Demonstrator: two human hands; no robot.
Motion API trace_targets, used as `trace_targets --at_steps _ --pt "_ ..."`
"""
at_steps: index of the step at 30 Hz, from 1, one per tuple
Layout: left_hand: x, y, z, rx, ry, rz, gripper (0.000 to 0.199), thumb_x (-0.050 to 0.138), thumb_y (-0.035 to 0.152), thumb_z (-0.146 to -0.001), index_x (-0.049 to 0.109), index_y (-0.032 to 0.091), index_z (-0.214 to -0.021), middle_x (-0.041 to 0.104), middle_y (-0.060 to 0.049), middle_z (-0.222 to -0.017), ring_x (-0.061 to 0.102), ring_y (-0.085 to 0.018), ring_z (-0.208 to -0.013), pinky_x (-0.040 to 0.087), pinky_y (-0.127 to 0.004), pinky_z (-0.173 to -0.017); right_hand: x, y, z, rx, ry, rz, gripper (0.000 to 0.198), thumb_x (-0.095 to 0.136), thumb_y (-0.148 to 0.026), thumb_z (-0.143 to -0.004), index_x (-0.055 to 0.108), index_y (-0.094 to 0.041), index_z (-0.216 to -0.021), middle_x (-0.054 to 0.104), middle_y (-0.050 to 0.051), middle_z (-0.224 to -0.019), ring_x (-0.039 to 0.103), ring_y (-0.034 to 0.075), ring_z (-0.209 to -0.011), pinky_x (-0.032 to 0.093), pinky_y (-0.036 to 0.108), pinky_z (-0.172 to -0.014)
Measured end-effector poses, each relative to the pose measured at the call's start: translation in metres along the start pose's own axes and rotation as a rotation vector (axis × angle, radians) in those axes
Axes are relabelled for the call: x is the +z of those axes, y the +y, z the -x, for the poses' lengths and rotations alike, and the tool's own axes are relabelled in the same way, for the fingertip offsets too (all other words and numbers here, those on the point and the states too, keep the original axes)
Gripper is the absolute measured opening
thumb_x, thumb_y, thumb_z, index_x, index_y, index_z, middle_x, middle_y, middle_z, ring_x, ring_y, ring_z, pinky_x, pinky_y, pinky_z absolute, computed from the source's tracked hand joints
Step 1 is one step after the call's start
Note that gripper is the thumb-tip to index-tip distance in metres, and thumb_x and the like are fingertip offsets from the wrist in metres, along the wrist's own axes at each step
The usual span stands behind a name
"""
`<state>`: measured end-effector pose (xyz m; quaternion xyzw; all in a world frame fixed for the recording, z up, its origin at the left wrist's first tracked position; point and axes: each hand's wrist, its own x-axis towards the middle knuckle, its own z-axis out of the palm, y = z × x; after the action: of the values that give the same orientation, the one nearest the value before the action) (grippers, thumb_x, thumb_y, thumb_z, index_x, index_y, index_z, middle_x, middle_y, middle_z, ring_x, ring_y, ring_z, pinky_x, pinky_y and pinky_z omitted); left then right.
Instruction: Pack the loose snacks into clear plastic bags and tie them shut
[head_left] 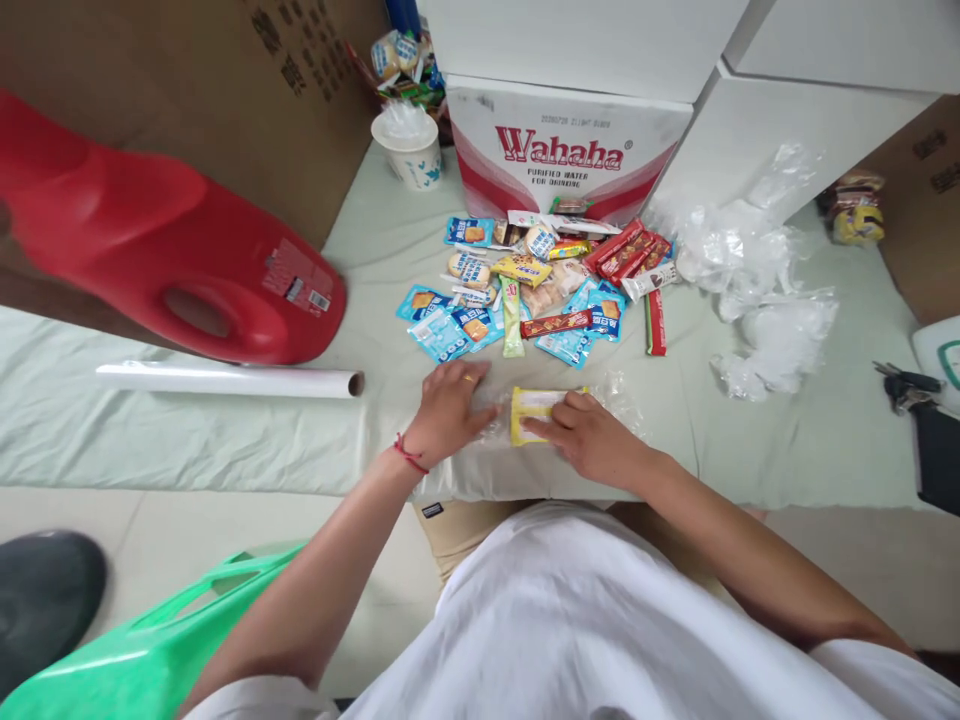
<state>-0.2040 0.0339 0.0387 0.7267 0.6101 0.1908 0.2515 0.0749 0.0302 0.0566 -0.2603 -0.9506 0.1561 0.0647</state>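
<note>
A yellow-edged snack packet (pixel 531 402) with a pale middle lies on clear plastic film (pixel 619 405) near the table's front edge. My right hand (pixel 596 437) is on the packet from the right, its index finger across the front and the other fingers bent at its edge. To the left, my left hand (pixel 450 408), with a red string at the wrist, rests palm down with fingers apart. Its thumb reaches the film beside the packet. Just beyond both hands is a heap of wrapped snacks: blue sachets (pixel 439 335), red bars (pixel 630 250) and a green stick packet (pixel 511 315).
Crumpled clear bags (pixel 757 260) lie to the right. A Wahaha carton (pixel 562 150) backs the heap, with a paper cup (pixel 411 150) beside it. At left are a red jug (pixel 187 250) and a white roll (pixel 225 379). Keys (pixel 907 388) lie far right.
</note>
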Motion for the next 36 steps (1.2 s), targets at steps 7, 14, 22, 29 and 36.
trace_targets --at_steps 7,14,22,29,36 --pt "-0.005 -0.006 0.012 -0.021 0.03 0.018 0.02 0.067 0.04 -0.08 0.069 0.02 -0.078 0.065 -0.011 -0.119 0.054 -0.033 -0.123 0.044 -0.052 -0.107 0.001 -0.001 0.014 -0.019 0.141 -0.14 0.048 0.05 -0.041 -0.107 0.057 -0.012 -0.144 0.063 0.014 -0.106 0.048 0.028 -0.099 0.045 0.045 -0.094" --pt "-0.005 0.053 0.017 -0.351 -0.102 0.65 0.023 0.066 0.044 -0.083 0.06 0.022 -0.082 0.06 0.004 -0.061 0.057 -0.013 -0.052 0.043 -0.025 -0.053 0.004 -0.003 0.006 0.019 0.114 -0.105 0.036 0.052 -0.031 -0.106 0.065 -0.015 -0.136 0.064 0.011 -0.099 0.046 0.026 -0.093 0.044 0.042 -0.086" --pt "0.055 0.101 0.022 -0.14 0.078 0.502 0.034 0.043 0.027 -0.099 0.07 0.015 -0.117 0.067 -0.01 -0.101 0.069 -0.018 -0.08 0.058 -0.033 -0.077 -0.028 -0.004 0.028 0.069 0.122 -0.517 0.021 0.062 -0.031 -0.1 0.075 -0.018 -0.11 0.071 0.011 -0.103 0.06 0.025 -0.099 0.051 0.043 -0.093" --pt "0.075 0.104 0.031 0.152 0.131 -0.031 0.044 0.044 0.019 -0.1 0.058 0.009 -0.14 0.064 -0.016 -0.113 0.068 -0.024 -0.095 0.059 -0.038 -0.088 -0.066 0.079 0.03 0.619 0.676 -0.689 0.034 0.064 -0.051 -0.096 0.074 -0.023 -0.112 0.072 0.003 -0.093 0.063 0.017 -0.082 0.051 0.031 -0.077" --pt "0.077 0.105 0.032 0.18 0.195 -0.031 0.037 0.044 0.017 -0.099 0.06 0.012 -0.132 0.062 -0.014 -0.111 0.067 -0.024 -0.093 0.058 -0.038 -0.086 -0.047 0.087 0.044 0.374 0.146 -0.567 0.066 0.078 -0.044 -0.087 0.059 -0.022 -0.146 0.071 0.007 -0.103 0.061 0.025 -0.098 0.05 0.043 -0.095"
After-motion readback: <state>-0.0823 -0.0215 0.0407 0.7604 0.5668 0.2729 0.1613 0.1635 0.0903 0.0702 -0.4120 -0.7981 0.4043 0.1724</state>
